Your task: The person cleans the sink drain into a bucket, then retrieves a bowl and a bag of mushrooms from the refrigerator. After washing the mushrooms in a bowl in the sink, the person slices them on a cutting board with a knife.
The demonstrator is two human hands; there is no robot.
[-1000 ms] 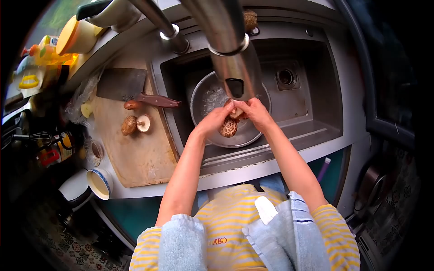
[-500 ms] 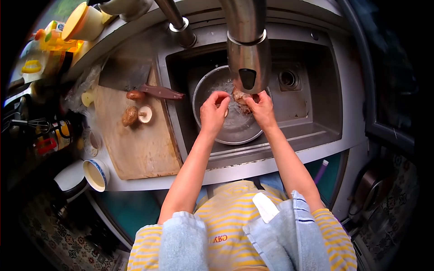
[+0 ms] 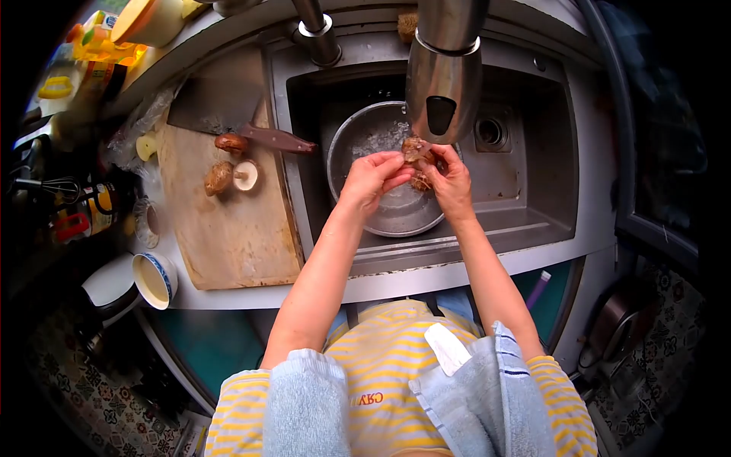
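Mushroom, brown (image 3: 416, 149): held in right hand (image 3: 453, 185), above round grey metal basin (image 3: 340, 141) of water, left part of dark sink (image 3: 521, 177). Left hand (image 3: 370, 181): fingertips pinched narrow at mushroom's left side; cannot tell whether gripping. Pale wooden chopping board (image 3: 236, 247), left: three brown-capped mushrooms (image 3: 218, 178); cleaver, reddish-brown handle (image 3: 276, 139). Yellow-and-white striped shirt (image 3: 381, 343), near: red lettering (image 3: 371, 399), inverted, uncertain. Black-and-yellow container (image 3: 100, 206), far left: label illegible.

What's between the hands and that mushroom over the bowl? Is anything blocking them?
Nothing visible blocks them. The right hand holds the mushroom, and the left hand's fingertips are right at it. The tap head shows just above, not in between.
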